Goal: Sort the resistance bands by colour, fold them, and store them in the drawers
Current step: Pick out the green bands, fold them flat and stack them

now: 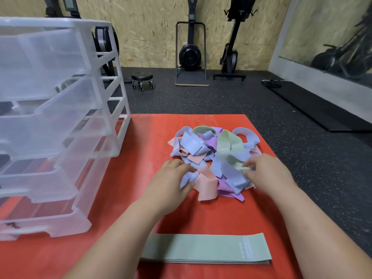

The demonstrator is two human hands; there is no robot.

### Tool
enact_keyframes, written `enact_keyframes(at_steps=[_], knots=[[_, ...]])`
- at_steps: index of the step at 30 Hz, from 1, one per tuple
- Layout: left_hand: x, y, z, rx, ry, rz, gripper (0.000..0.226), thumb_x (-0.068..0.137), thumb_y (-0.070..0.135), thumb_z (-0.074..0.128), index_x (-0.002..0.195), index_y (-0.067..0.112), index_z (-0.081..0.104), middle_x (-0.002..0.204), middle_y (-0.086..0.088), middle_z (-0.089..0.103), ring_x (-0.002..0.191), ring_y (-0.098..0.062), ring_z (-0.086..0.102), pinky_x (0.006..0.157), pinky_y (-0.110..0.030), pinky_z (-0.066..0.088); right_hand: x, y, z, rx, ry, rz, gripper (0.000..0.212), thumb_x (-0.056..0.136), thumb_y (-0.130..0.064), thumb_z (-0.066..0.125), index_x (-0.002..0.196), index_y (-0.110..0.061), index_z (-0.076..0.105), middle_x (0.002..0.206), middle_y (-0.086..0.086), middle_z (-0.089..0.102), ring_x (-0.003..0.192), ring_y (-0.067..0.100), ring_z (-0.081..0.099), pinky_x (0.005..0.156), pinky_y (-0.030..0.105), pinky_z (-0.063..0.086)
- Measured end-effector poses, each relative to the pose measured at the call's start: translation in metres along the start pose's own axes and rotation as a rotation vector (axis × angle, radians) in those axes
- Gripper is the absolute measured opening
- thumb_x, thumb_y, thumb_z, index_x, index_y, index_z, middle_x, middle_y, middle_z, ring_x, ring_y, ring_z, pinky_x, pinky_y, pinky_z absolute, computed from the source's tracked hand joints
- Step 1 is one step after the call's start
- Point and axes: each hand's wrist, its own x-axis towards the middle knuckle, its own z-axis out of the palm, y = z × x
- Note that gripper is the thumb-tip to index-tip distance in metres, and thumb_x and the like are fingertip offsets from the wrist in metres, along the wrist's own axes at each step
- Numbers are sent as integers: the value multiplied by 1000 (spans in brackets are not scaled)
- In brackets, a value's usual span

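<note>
A tangled pile of resistance bands (pixel 213 156) in blue, purple, pink and pale green lies on the red mat (pixel 141 154). My left hand (pixel 173 178) grips a blue band (pixel 188 178) at the pile's near left edge. My right hand (pixel 265 174) pinches a pale green band (pixel 235 160) at the pile's near right side. Flat stacked green bands (pixel 205 248) lie on the mat close to me, between my forearms. A clear plastic drawer unit (pixel 56 121) stands at the left with its drawers pulled out.
Beyond the mat is dark speckled gym floor (pixel 201 99). Exercise machines (pixel 190 53) and a small wheeled stool (pixel 142 78) stand by the far board wall. A black mat (pixel 314 107) lies at the right under a mirror.
</note>
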Motion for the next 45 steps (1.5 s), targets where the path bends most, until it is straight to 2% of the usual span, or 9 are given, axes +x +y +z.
enact_keyframes(at_steps=[5,8,12,18,21,26,30,35,45], knots=[[1,-2,1,3,10,0,34,100,46,64,131,32,66,122,9,60,113,-19,51,94,-34,46,1,10,8,-153,28,179,38,93,-19,51,127,-27,66,128,9,51,118,35,47,90,42,47],[3,-2,3,11,15,0,34,101,47,62,131,33,66,122,10,60,114,-19,51,94,-32,45,6,-3,8,-1,226,-57,51,94,-33,54,145,-31,54,152,7,42,133,37,40,105,47,43],[5,0,7,20,-2,2,34,100,47,62,131,35,64,125,11,59,116,-18,50,96,-35,47,7,-9,34,-234,-58,-305,62,96,-66,47,153,-43,43,169,-6,22,153,30,18,121,50,30],[6,-2,8,19,-12,8,34,100,49,61,130,34,65,124,11,59,114,-20,51,96,-38,48,5,-5,18,-209,289,-122,35,97,-49,50,95,-27,77,99,1,71,100,30,61,79,39,49],[7,-5,8,23,-12,-1,35,99,46,63,132,34,65,124,11,59,114,-20,51,95,-37,48,-1,-3,3,-98,352,41,30,98,-49,59,91,-26,76,97,7,75,93,36,66,75,38,50],[7,1,11,31,-16,13,32,98,44,65,129,35,65,125,13,59,113,-19,51,93,-37,49,-1,21,13,-210,77,253,38,89,-49,67,113,-21,66,112,7,65,97,33,64,70,34,46],[7,2,12,34,-24,21,33,96,43,66,128,34,67,126,11,61,113,-20,53,95,-39,49,10,27,24,-24,117,-24,50,89,-26,69,137,-32,57,138,6,54,122,36,52,96,44,48],[6,3,12,44,-29,19,32,98,47,65,128,36,65,126,13,61,113,-20,54,95,-40,50,11,19,46,35,-101,-118,54,95,-43,61,148,-46,48,139,-5,61,129,30,49,102,49,48],[9,8,3,-47,27,12,36,97,33,69,133,34,65,126,14,59,120,-15,50,97,-29,43,1,-29,-14,551,462,-327,19,88,-19,80,106,-27,79,101,-17,74,91,1,65,86,29,53]])
